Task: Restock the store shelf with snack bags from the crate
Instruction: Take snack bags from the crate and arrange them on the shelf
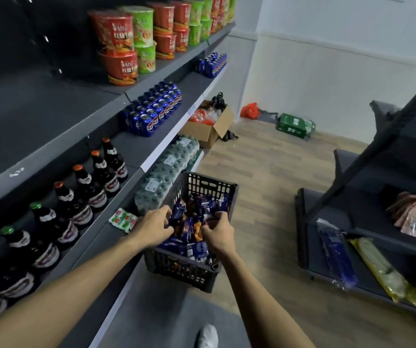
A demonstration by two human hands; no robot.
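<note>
- Crate (176, 268): black, lattice-walled, on the floor (264, 177) against the foot of the store shelf (136, 151), heaped with dark blue snack bags (197, 249).
- Left hand (153, 226): down in the left of the heap, fingers curled round the edge of a blue bag.
- Right hand (218, 233): beside it at the middle of the heap, fingers bent and pinching a bag; how many bags in either grasp, impossible to tell.
- Step in hand, by judgement: gathering a handful for the shelf, none lifted clear yet.
- Best gripped by the crimped seams or flat faces, not squeezed in the middle; puffed bags crush and slip easily.
- Worth lifting straight up, clear of the crate rim, so that no bag snags on the lattice or spills over the side.
- Shelf alongside: dark bottles (96, 177) on the tier level with the hands, blue cans (151, 111) further along it, noodle cups (124, 43) on the tier above, shrink-wrapped water (166, 172) at the bottom.
- Bare shelf board (26, 116) on the upper tier at left looks a likely spot for the bags, fronts outward, in tidy rows.
- Care near the bottles when swinging laden hands leftward.
</note>
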